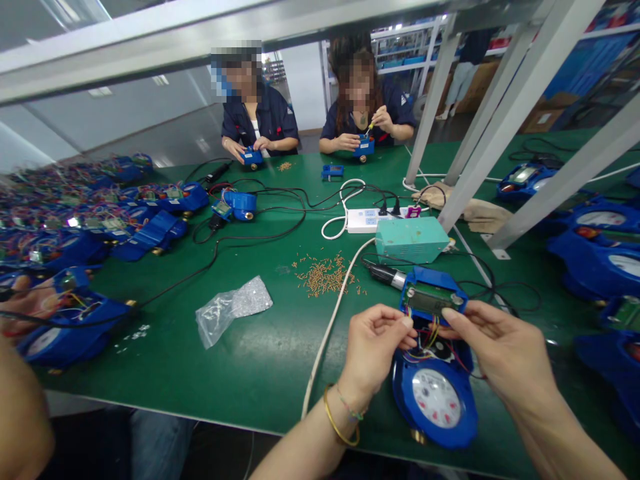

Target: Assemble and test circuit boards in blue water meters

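A blue water meter (467,413) with a white round dial lies on the green table, close in front of me. Its blue display cover (434,275), holding a circuit board with a grey screen, is raised at the far end. Thin coloured wires (431,333) run between the cover and the meter body. At the cover's left edge, my left hand (377,343) pinches the wires with its fingertips. My right hand (493,333) grips the cover's right side, thumb on the screen's corner. An electric screwdriver (384,273) lies just behind the cover.
Brass screws (324,277) lie in a loose pile beside a plastic bag (234,308). A turquoise box (413,239) and a power strip (373,220) stand behind, among cables. Metal posts (520,120) rise at right. Many meters crowd both sides; co-workers sit opposite and at left.
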{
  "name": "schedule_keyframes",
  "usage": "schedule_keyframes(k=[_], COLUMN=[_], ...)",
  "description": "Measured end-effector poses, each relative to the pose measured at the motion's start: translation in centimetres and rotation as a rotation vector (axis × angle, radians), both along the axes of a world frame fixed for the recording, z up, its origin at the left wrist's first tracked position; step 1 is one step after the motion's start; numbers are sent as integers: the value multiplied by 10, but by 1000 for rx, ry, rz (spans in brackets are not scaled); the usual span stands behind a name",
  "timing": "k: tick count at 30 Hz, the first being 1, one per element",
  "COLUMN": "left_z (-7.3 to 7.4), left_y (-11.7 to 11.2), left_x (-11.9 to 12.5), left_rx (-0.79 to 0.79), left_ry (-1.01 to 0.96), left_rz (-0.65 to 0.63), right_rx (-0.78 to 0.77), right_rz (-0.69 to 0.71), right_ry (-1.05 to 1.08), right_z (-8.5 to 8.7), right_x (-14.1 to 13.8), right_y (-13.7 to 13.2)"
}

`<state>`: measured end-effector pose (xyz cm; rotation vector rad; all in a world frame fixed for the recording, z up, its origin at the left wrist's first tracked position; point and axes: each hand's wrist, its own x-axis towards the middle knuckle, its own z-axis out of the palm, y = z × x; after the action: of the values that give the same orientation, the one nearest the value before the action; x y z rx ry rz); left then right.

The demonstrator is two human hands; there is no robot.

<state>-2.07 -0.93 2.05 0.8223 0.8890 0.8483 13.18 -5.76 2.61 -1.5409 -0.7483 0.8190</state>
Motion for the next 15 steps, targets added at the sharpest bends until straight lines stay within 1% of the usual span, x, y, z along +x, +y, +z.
schedule_keyframes(k=[11,15], left_z=[0,0], left_y=[-2,-2], left_x=[4,6], left_rx=[24,27], left_ry=[57,90], left_rz=[55,75], right_rx=[-16,-5], right_rz=[12,14], right_ry=[67,94], right_z=[3,1], right_x=[-2,-2], right_y=[3,3])
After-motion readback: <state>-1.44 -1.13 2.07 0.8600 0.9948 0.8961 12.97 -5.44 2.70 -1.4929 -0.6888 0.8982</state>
